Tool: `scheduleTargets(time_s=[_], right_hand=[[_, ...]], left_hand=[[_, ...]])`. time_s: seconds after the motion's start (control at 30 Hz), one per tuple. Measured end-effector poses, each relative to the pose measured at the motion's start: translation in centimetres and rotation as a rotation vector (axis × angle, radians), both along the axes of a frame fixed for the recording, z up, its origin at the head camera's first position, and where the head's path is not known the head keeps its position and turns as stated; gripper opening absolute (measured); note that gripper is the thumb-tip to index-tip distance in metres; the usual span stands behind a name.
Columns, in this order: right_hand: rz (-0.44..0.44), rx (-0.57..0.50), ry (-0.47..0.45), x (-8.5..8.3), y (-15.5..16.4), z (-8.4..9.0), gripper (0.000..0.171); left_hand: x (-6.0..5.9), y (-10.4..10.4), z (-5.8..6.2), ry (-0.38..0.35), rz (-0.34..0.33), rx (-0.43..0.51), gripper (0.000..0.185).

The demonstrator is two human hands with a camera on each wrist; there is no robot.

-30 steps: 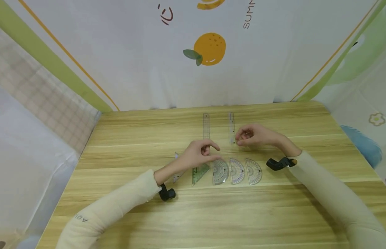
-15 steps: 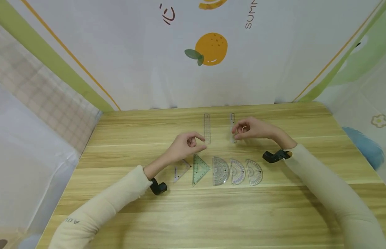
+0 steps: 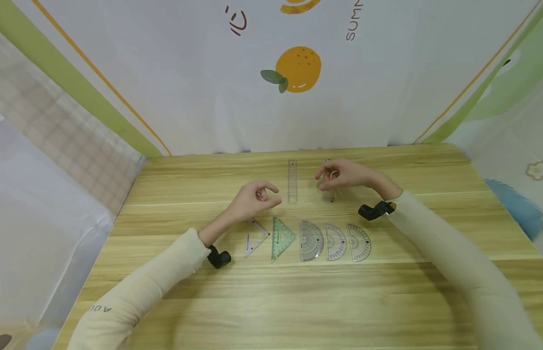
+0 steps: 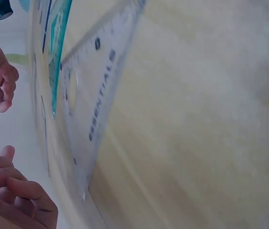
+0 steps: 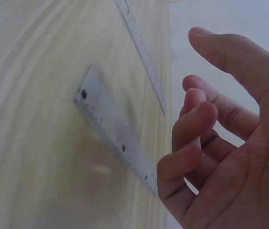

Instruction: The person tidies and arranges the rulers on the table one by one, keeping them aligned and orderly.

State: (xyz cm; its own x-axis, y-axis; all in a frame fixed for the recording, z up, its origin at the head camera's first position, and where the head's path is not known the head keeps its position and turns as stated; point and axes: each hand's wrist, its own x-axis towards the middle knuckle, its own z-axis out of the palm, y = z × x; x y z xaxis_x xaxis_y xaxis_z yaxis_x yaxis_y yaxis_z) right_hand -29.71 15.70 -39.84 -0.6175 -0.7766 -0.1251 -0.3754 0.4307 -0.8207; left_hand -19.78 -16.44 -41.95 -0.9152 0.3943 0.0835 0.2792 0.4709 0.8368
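Observation:
My left hand [image 3: 249, 201] hovers over the table, fingers loosely bent with nothing between them. Just right of it lies a clear ruler [image 3: 292, 182]. My right hand [image 3: 348, 174] is above a second clear ruler [image 3: 332, 195], hiding its middle; its loosely curled fingers hold nothing in the right wrist view. Nearer the front are a clear set square [image 3: 249, 241], partly behind the left wrist, and a green set square [image 3: 277, 243]. In line with them lie three clear protractors: a large one [image 3: 312, 243], a smaller one [image 3: 335, 243] and another [image 3: 360, 244] at the right end.
The wooden table [image 3: 298, 306] reaches back to a hanging white cloth [image 3: 188, 97] with an orange print. A black wrist camera [image 3: 219, 257] sits under the left wrist, and another black wrist camera [image 3: 375, 210] under the right.
My left hand has drawn back to the left, uncovering the set squares and the left ruler's near end. My right hand has shifted left and away over the right ruler. The tools lie still.

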Motion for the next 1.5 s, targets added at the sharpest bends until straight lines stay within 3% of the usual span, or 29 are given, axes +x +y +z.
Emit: scheduleTargets(time_s=[0.2,0.43,0.77,1.07,1.5], right_hand=[[0.019,0.007,0.026,-1.0,-1.2,0.1,0.038],[-0.018,0.028,0.029,-1.9,-2.5,0.4,0.042],[-0.024,0.072,0.007,-1.4,-3.7,2.0,0.036],[-0.060,0.082,-0.021,-3.2,-3.7,0.1,0.045],[-0.073,0.117,-0.048,-4.0,-4.1,-0.2,0.040]], left_hand=[[-0.4,-0.3,0.1,-0.012,0.007,-0.021,0.034],[-1.0,-0.1,-0.2,-0.010,0.023,-0.028,0.036],[-1.8,1.1,-0.6,-0.024,0.029,-0.060,0.040],[-2.4,1.8,-0.9,-0.015,0.021,-0.092,0.040],[-3.2,2.4,-1.1,-0.012,0.071,-0.191,0.041]])
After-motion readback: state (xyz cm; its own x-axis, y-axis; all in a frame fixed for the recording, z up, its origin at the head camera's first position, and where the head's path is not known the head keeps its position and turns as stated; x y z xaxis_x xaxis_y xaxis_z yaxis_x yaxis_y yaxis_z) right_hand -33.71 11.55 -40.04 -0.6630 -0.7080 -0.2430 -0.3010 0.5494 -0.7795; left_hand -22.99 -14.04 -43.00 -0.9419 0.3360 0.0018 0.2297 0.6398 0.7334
